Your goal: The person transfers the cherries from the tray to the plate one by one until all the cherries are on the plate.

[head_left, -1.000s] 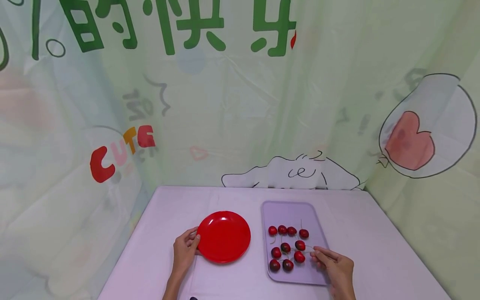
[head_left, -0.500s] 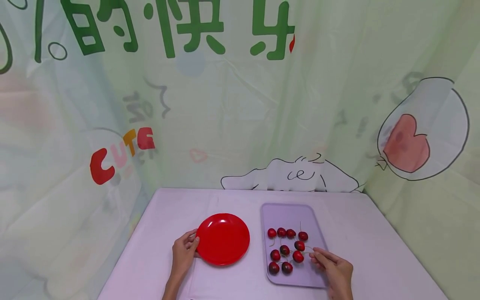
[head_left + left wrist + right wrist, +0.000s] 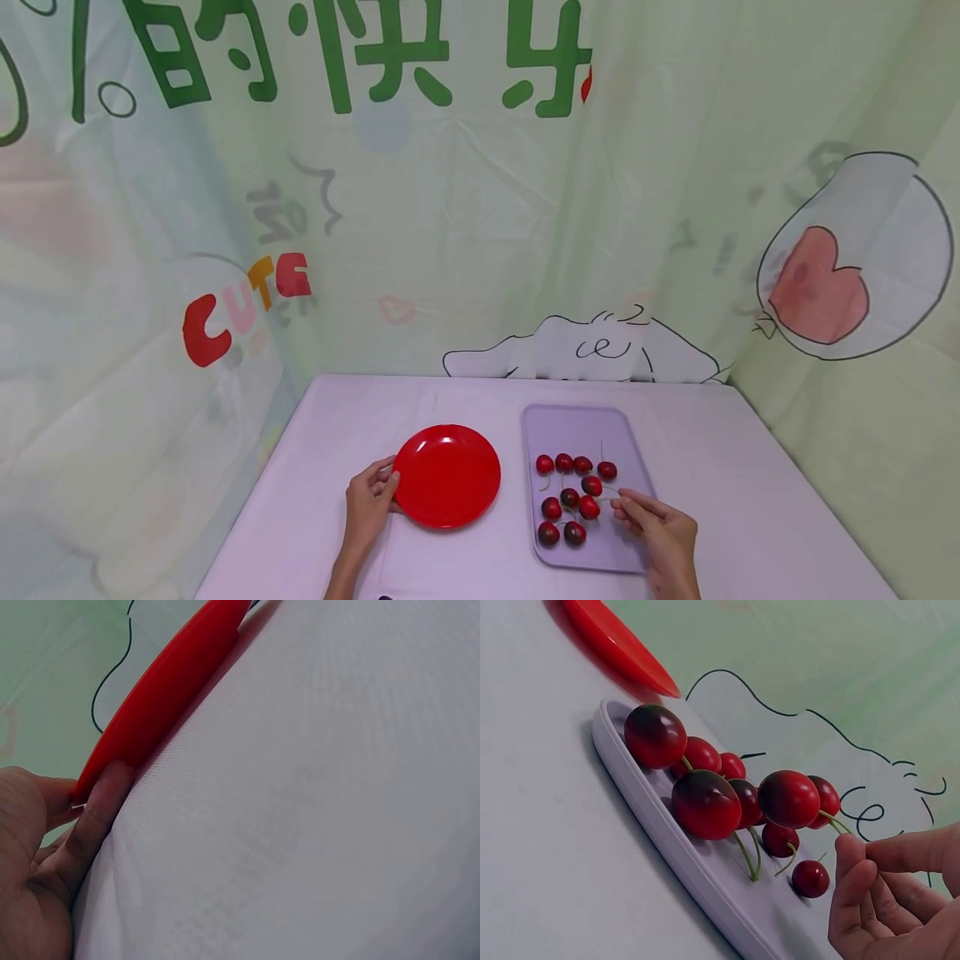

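Observation:
My right hand [image 3: 660,533] pinches the thin green stems [image 3: 834,820] of a pair of cherries between thumb and fingertips. One cherry [image 3: 789,799] of the pair overlaps the other [image 3: 826,796] in the right wrist view. They are over the lilac tray [image 3: 573,425], among several more dark red cherries [image 3: 549,533] lying in it. On the left, my left hand [image 3: 369,500] holds the rim of a round red plate [image 3: 447,477], thumb over the edge. In the left wrist view, a finger [image 3: 111,787] lies against the plate's side, close to the tablecloth.
A pale cloth covers the table [image 3: 442,567], with the plate left of the tray. Printed fabric curtains [image 3: 450,250] stand behind the table and along both sides. A small dark thing [image 3: 386,597] shows at the bottom edge of the head view.
My right hand has shifted a little to the left, and the pair of cherries has moved left and slightly away with it. The left hand and plate stay in place.

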Demonstrator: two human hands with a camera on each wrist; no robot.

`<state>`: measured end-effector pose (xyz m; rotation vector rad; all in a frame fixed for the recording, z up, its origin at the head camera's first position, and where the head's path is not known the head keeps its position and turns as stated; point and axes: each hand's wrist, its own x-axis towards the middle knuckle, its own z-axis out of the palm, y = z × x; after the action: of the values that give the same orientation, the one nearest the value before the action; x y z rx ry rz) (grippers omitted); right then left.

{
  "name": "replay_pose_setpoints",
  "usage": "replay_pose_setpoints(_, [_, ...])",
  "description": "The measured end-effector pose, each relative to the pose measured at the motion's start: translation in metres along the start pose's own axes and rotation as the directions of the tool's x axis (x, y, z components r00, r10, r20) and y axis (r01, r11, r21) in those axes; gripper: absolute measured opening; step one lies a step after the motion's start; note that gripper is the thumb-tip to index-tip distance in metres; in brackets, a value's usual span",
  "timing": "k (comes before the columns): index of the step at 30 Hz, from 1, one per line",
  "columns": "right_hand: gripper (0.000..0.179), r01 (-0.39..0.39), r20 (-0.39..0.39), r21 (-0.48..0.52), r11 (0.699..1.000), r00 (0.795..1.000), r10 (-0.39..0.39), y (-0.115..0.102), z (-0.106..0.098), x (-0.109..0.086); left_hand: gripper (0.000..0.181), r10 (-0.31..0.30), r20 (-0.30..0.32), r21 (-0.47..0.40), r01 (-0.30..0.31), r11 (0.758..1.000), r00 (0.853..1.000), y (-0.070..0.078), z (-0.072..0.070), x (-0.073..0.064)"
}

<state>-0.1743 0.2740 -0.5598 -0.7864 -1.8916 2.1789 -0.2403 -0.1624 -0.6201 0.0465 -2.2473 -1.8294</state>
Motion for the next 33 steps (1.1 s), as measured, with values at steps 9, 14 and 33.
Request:
replay_pose_setpoints(9, [0.013, 0.003, 0.009, 0.009, 1.000, 1.000, -0.003, 0.002, 0.004, 0.002, 0.037, -0.003, 0.013, -0.033, 0.004, 0.999, 1.000, 0.005, 0.001, -0.002])
replay_pose_setpoints(14, [0.012, 0.002, 0.009, 0.005, 1.000, 1.000, -0.002, 0.001, 0.007, 0.002, 0.038, -0.010, 0.017, -0.036, 0.011, 0.999, 1.000, 0.006, 0.002, -0.003])
replay_pose_setpoints(33, [0.011, 0.034, 0.096, 0.090, 0.995, 0.994, -0.043, 0.000, 0.029, -0.006, 0.037, -0.018, 0.016, -0.065, 0.019, 0.998, 1.000, 0.004, -0.001, -0.001])
